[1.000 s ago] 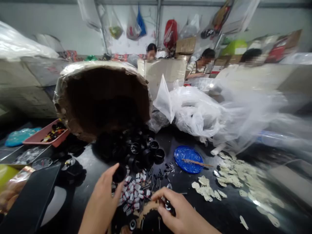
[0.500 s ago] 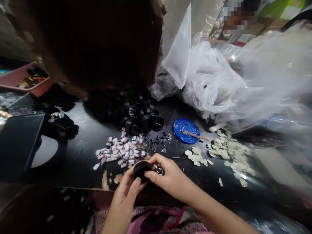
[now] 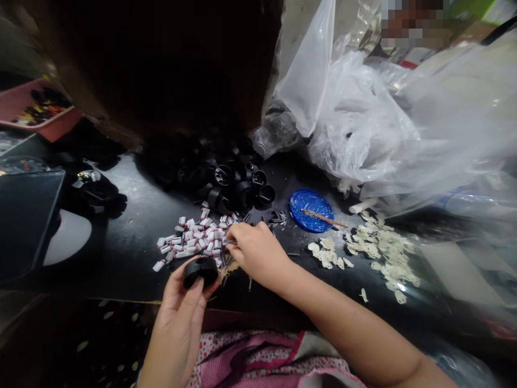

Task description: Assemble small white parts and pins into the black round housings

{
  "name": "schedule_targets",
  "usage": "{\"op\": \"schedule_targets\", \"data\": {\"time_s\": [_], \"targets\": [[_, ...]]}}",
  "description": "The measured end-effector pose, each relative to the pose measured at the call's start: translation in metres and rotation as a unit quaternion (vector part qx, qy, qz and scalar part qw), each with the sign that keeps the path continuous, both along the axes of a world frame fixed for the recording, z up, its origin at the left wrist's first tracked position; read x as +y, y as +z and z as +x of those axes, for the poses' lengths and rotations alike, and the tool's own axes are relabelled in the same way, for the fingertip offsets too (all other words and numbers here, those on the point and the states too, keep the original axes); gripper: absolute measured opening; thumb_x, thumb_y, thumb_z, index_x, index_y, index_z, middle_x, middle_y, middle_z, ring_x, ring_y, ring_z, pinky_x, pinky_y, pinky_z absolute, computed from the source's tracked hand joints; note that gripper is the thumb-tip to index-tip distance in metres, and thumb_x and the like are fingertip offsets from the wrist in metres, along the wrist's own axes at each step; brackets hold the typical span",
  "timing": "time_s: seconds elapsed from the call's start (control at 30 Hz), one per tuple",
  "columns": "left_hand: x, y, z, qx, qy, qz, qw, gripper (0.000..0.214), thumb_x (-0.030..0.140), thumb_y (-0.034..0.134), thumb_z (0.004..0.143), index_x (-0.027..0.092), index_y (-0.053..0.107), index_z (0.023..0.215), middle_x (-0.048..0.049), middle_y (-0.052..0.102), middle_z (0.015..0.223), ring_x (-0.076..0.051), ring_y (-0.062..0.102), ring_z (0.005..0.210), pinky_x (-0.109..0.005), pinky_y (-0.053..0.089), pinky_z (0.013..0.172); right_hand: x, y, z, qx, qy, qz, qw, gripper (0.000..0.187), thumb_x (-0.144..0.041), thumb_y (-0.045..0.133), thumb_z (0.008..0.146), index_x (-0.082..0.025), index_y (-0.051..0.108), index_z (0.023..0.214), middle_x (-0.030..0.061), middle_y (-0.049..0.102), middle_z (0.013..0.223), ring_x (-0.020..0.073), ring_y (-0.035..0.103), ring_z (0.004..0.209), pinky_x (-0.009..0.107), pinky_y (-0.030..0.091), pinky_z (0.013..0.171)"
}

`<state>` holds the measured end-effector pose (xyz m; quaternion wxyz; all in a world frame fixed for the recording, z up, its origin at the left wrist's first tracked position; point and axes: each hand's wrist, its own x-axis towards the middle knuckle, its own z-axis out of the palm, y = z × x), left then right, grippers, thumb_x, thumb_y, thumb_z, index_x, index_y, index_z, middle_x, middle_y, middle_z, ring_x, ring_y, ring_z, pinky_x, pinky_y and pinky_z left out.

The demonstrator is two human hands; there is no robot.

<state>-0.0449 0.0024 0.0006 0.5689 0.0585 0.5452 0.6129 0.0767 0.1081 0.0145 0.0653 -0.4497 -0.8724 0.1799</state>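
Two hands: left [image 3: 183, 304] around black cup [image 3: 201, 265], right's [image 3: 258, 252] grip unclear; pink tray [image 3: 60, 127] of parts [image 3: 42, 106]

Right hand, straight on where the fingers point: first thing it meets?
Most likely the pile of white pieces with red ends, right by the right hand's fingertips; whether they already touch is unclear.

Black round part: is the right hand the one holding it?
No, the left hand holds the black round part, while the right hand is beside the white pieces.
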Motion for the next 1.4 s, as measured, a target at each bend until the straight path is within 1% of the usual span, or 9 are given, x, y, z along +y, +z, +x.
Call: {"op": "schedule_targets", "data": {"time_s": [0.1, 0.23, 0.5, 0.63, 0.77, 0.87, 1.07, 1.27, 1.4], "targets": [[0.003, 0.0, -0.001, -0.016, 0.007, 0.021, 1.0, 0.029, 0.026, 0.069, 0.077, 0.03, 0.063, 0.106, 0.0006, 0.066, 0.115, -0.018, 0.062, 0.105, -0.032, 0.047, 0.096, -0.002, 0.004, 0.009, 0.021, -0.012, -0.017, 1.0, 0.007, -0.02, 0.055, 0.089, -0.016, 0.061, 0.092, 0.0039, 0.069, 0.092, 0.0165, 0.061, 0.085, 0.031, 0.034, 0.078], [0.008, -0.001, 0.0, -0.072, -0.024, 0.047, 0.996, 0.02, 0.027, 0.064, 0.082, 0.026, 0.064, 0.101, -0.002, 0.069, 0.105, -0.021, 0.064, 0.103, -0.038, 0.05, 0.094, -0.013, 0.015, 0.017, 0.119, -0.034, -0.113, 0.986, 0.005, -0.021, 0.06, 0.086, -0.018, 0.062, 0.089, -0.001, 0.067, 0.082, 0.0112, 0.059, 0.074, 0.025, 0.037, 0.072], [0.005, -0.003, 0.009, -0.2, -0.043, 0.037, 0.978, 0.02, 0.028, 0.061, 0.084, 0.032, 0.065, 0.104, -0.0002, 0.069, 0.111, -0.024, 0.065, 0.102, -0.047, 0.053, 0.089, -0.026, 0.017, 0.025, 0.21, -0.026, -0.161, 0.964, 0.007, -0.021, 0.061, 0.086, -0.018, 0.067, 0.087, 0.0009, 0.069, 0.086, 0.0123, 0.061, 0.081, 0.025, 0.041, 0.074], [0.001, -0.004, 0.009, -0.145, -0.013, 0.047, 0.988, 0.021, 0.027, 0.062, 0.084, 0.031, 0.065, 0.104, 0.0001, 0.069, 0.107, -0.02, 0.065, 0.103, -0.039, 0.052, 0.092, -0.015, 0.015, 0.027, 0.194, 0.003, -0.144, 0.97, 0.014, -0.024, 0.059, 0.089, -0.018, 0.069, 0.095, 0.0015, 0.068, 0.087, 0.0115, 0.062, 0.083, 0.023, 0.044, 0.075], [0.008, -0.002, 0.014, -0.061, 0.02, 0.076, 0.995, 0.015, 0.024, 0.062, 0.084, 0.029, 0.066, 0.098, 0.0025, 0.067, 0.104, -0.018, 0.062, 0.105, -0.04, 0.047, 0.099, 0.003, 0.011, 0.017, -0.029, -0.018, 0.022, 0.999, 0.017, -0.022, 0.052, 0.091, -0.017, 0.066, 0.098, 0.0059, 0.067, 0.096, 0.0195, 0.062, 0.088, 0.034, 0.04, 0.079], [0.018, -0.002, 0.018, -0.062, 0.02, 0.093, 0.994, 0.018, 0.025, 0.06, 0.085, 0.028, 0.066, 0.102, 0.0004, 0.067, 0.108, -0.017, 0.063, 0.102, -0.039, 0.047, 0.098, 0.013, 0.007, 0.005, -0.09, -0.008, 0.053, 0.994, 0.016, -0.018, 0.051, 0.088, -0.012, 0.063, 0.097, 0.0111, 0.065, 0.097, 0.0233, 0.061, 0.082, 0.039, 0.039, 0.078], [0.03, -0.007, 0.019, -0.085, 0.048, 0.095, 0.991, 0.019, 0.027, 0.062, 0.085, 0.026, 0.068, 0.102, -0.0013, 0.069, 0.107, -0.017, 0.065, 0.097, -0.039, 0.048, 0.097, 0.016, 0.013, 0.004, -0.077, 0.008, 0.044, 0.996, 0.012, -0.018, 0.051, 0.087, -0.015, 0.061, 0.093, 0.0081, 0.064, 0.098, 0.0198, 0.06, 0.081, 0.035, 0.039, 0.076], [0.025, -0.011, 0.018, -0.065, 0.045, 0.091, 0.993, 0.017, 0.03, 0.061, 0.085, 0.026, 0.069, 0.099, -0.0016, 0.072, 0.102, -0.018, 0.065, 0.1, -0.038, 0.048, 0.097, 0.0, 0.024, 0.027, 0.142, -0.031, -0.113, 0.983, 0.005, -0.014, 0.063, 0.081, -0.016, 0.059, 0.083, 0.0001, 0.064, 0.084, 0.0116, 0.058, 0.078, 0.021, 0.041, 0.069], [0.021, -0.013, 0.021, -0.008, 0.03, 0.102, 0.994, 0.016, 0.031, 0.061, 0.084, 0.028, 0.069, 0.099, -0.0001, 0.072, 0.1, -0.016, 0.065, 0.098, -0.032, 0.05, 0.093, -0.008, 0.026, 0.031, 0.131, -0.006, -0.101, 0.986, 0.004, -0.012, 0.062, 0.082, -0.015, 0.062, 0.08, 0.0015, 0.062, 0.081, 0.0123, 0.055, 0.074, 0.023, 0.04, 0.067]]}}
